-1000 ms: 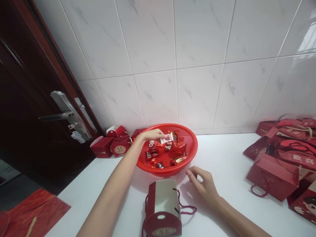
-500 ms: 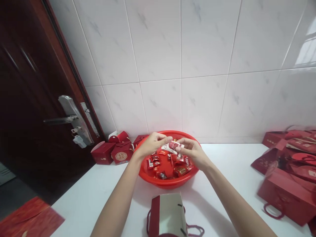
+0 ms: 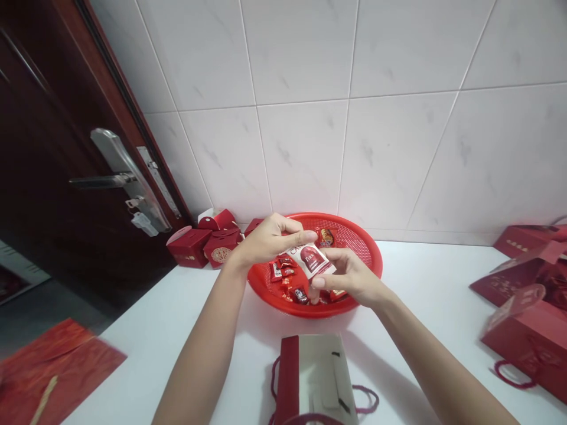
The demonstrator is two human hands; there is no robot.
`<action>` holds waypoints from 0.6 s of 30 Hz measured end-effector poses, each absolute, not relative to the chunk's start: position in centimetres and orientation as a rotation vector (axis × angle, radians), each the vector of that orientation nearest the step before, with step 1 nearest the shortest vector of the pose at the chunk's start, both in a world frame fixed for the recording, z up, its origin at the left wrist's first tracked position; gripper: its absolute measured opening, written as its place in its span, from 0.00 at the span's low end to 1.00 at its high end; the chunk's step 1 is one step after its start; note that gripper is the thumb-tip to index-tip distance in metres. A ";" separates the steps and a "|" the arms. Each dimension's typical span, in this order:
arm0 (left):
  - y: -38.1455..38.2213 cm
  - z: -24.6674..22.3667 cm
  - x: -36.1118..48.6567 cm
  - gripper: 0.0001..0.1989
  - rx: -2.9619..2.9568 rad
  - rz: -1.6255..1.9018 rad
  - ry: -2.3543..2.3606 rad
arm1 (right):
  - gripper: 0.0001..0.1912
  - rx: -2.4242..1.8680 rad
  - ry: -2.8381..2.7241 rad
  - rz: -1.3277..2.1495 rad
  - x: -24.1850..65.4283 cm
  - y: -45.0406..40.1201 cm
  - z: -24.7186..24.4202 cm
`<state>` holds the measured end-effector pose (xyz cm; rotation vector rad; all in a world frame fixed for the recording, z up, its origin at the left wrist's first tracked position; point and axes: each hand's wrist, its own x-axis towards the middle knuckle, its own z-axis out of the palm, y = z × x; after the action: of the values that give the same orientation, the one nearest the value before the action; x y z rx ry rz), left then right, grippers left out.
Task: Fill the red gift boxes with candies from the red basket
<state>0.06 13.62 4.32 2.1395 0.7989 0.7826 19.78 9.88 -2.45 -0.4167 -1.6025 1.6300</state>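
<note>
Over a red plastic basket (image 3: 266, 295), my left hand (image 3: 275, 239) and my right hand (image 3: 348, 276) hold a white and red candy packet (image 3: 312, 260) between them. The left thumb and fingers pinch its upper edge; the right thumb and fingers grip its lower right edge. Several wrapped candies (image 3: 287, 265) in red and dark wrappers lie in the basket, partly hidden by my hands. In front of the basket sits an open gift box (image 3: 321, 366), dark red outside and pale inside, with dark red cord handles.
Small red boxes (image 3: 190, 247) stand against the tiled wall at the left, near a dark door with a metal handle (image 3: 128, 180). More red gift boxes (image 3: 531, 336) are at the right. A red paper bag (image 3: 62, 372) is at the lower left edge.
The packet is turned so that more of its printed front shows, still in both hands. The view has shifted, and more of the basket's right side now shows.
</note>
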 end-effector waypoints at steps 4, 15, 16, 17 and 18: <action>13.6 4.4 -0.3 0.27 2.189 0.758 0.823 | 0.09 -0.432 -1.614 1.612 19.4 9.9 -2.7; 13.9 3.8 0.9 0.30 2.079 0.955 0.845 | 0.12 -0.589 -1.450 1.432 19.3 10.0 -3.1; 13.8 3.8 1.0 0.28 2.096 0.940 0.833 | 0.13 -0.601 -1.421 1.408 19.3 10.1 -3.0; 13.8 3.7 1.0 0.26 2.111 0.922 0.824 | 0.14 -0.606 -1.403 1.394 19.2 10.1 -3.0; 13.7 3.7 1.1 0.25 2.120 0.907 0.821 | 0.14 -0.608 -1.397 1.387 19.2 10.1 -3.0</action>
<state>1.12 13.71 3.69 2.1203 0.8210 0.9067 19.23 10.13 -3.02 -0.6078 -1.3970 1.3874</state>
